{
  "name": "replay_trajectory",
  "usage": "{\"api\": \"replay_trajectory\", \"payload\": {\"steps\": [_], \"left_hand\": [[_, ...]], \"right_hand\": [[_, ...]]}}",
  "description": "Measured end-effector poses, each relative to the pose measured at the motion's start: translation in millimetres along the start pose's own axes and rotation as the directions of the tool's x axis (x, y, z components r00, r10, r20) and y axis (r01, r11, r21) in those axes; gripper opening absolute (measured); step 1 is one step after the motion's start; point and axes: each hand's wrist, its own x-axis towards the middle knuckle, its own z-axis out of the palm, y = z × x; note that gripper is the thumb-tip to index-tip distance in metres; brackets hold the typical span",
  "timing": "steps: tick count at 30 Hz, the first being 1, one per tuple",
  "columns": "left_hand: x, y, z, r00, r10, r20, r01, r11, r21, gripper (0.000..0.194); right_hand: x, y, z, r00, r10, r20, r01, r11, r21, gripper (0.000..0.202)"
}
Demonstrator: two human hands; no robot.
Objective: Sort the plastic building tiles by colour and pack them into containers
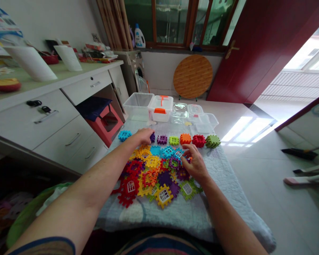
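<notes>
Though lidded, translucent box (pixel 168 113) behind pieces (pixel 153 162)

A white cabinet (pixel 49 132) on the left bears two paper rolls (pixel 32 63); keys (pixel 34 103) hang from a drawer. A pink stool (pixel 108 122) with a dark blue top sits partly under it. Beyond are a washer (pixel 130 63) and a brown curtain (pixel 115 24). A white bottle (pixel 139 37) with a blue cap stands by the window (pixel 172 21). Below, a round wooden board (pixel 192 76) leans against the wall (pixel 159 69). Right, a dark red door (pixel 252 42) stands open; a broom (pixel 299 154) lies near the floor's edge.
</notes>
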Motion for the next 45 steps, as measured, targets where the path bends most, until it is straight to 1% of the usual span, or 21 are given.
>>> {"api": "replay_trajectory", "payload": {"steps": [3,5,6,8,11,13,14,17,19,21,23,25,28,31,35,38,40,42,45], "left_hand": [[-1,2,-2.3,1.000,-0.001,0.005,0.001,1.000,0.013,0.077],[-5,1,-4.9,1.000,0.016,-0.019,-0.016,1.000,0.013,0.083],[-8,0,-6.5,0.998,0.032,-0.050,-0.031,0.999,0.009,0.084],[-21,-5,-9.1,0.986,0.070,-0.151,-0.073,0.997,-0.013,0.082],[-57,-20,-6.8,0.940,0.095,-0.329,-0.134,0.986,-0.099,0.071],[-89,-33,2.2,0.912,0.072,-0.404,-0.157,0.971,-0.180,0.064],[-105,-39,9.2,0.906,0.047,-0.420,-0.150,0.965,-0.214,0.063],[-150,-55,37.8,0.887,-0.089,-0.454,-0.070,0.944,-0.322,0.059],[-170,-59,58.3,0.873,-0.182,-0.452,-0.008,0.921,-0.389,0.058],[-182,-58,75.2,0.861,-0.257,-0.439,0.037,0.892,-0.451,0.058],[-187,-53,85.9,0.857,-0.286,-0.428,0.046,0.870,-0.490,0.056],[-188,-46,90.2,0.858,-0.289,-0.425,0.036,0.859,-0.510,0.054],[-186,-36,89.9,0.858,-0.289,-0.425,0.025,0.850,-0.527,0.053],[-184,-31,88.2,0.857,-0.291,-0.426,0.025,0.848,-0.529,0.052],[-182,-30,84.5,0.847,-0.294,-0.443,0.024,0.853,-0.521,0.052],[-177,-24,76.2,0.824,-0.272,-0.497,0.003,0.880,-0.476,0.049],[-172,-15,67.5,0.817,-0.222,-0.532,-0.036,0.901,-0.431,0.045],[-165,-1,57.8,0.821,-0.151,-0.551,-0.095,0.915,-0.392,0.041],[-154,23,44.7,0.839,-0.026,-0.543,-0.202,0.912,-0.356,0.033]], "right_hand": [[1,0,-1,1.000,0.002,-0.006,-0.002,1.000,-0.009,0.037],[1,2,-2,1.000,0.003,-0.026,-0.003,1.000,-0.013,0.036],[2,4,-3,0.999,0.004,-0.043,-0.004,1.000,-0.012,0.035],[2,8,-4,0.995,0.016,-0.102,-0.017,1.000,-0.016,0.033],[3,16,-5,0.976,0.062,-0.210,-0.070,0.997,-0.034,0.028],[3,19,-6,0.961,0.101,-0.256,-0.113,0.993,-0.032,0.027],[3,20,-6,0.957,0.121,-0.264,-0.133,0.991,-0.027,0.026],[3,19,-6,0.961,0.142,-0.239,-0.156,0.987,-0.039,0.024],[3,16,-5,0.983,0.080,-0.165,-0.098,0.990,-0.101,0.022],[2,13,-2,0.999,-0.026,-0.030,0.020,0.984,-0.174,0.023],[2,10,3,0.988,-0.103,0.116,0.128,0.965,-0.230,0.031],[2,9,9,0.969,-0.114,0.221,0.174,0.945,-0.276,0.042],[3,7,15,0.949,-0.084,0.305,0.189,0.925,-0.331,0.053],[3,5,16,0.936,-0.067,0.346,0.196,0.915,-0.353,0.049],[1,1,9,0.935,-0.044,0.352,0.172,0.924,-0.342,0.042],[0,2,3,0.956,-0.046,0.288,0.141,0.937,-0.318,0.035],[1,5,2,0.977,-0.035,0.209,0.105,0.938,-0.332,0.031],[2,9,4,0.988,-0.001,0.157,0.060,0.925,-0.375,0.034],[4,13,9,0.984,0.051,0.173,0.029,0.902,-0.431,0.042]]}}
